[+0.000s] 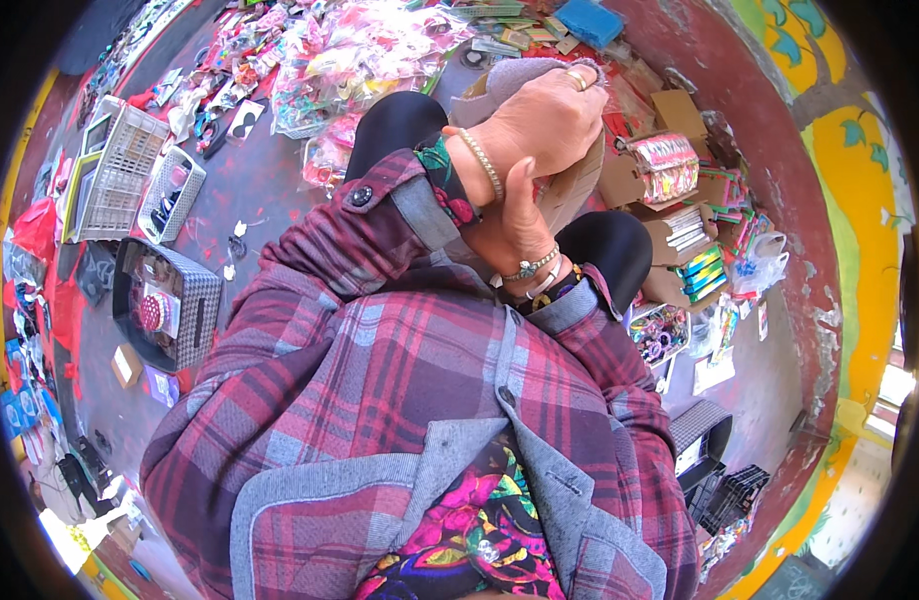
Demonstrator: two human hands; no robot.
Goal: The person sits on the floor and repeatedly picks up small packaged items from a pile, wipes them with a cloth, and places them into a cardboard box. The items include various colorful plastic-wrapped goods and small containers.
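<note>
My left hand (544, 120) reaches across from the left, a ring on one finger and a bead bracelet at the wrist. Its fingers are folded over a greyish-lilac cloth (504, 78). Under and behind the left wrist is my right hand (514, 232), thumb raised, bracelets at its wrist. The left wrist covers the right fingers, so what they touch is hidden. Between my knees, just beyond both hands, a tan cardboard piece (576, 190) shows in part beneath the cloth.
Plastic-wrapped goods (379, 60) are heaped at the far left. White baskets (129, 165) and a grey woven basket (191, 315) stand left. Open cardboard boxes (669, 275) of packets line the right, beside a painted wall (819, 200). A blue packet (589, 22) lies far off.
</note>
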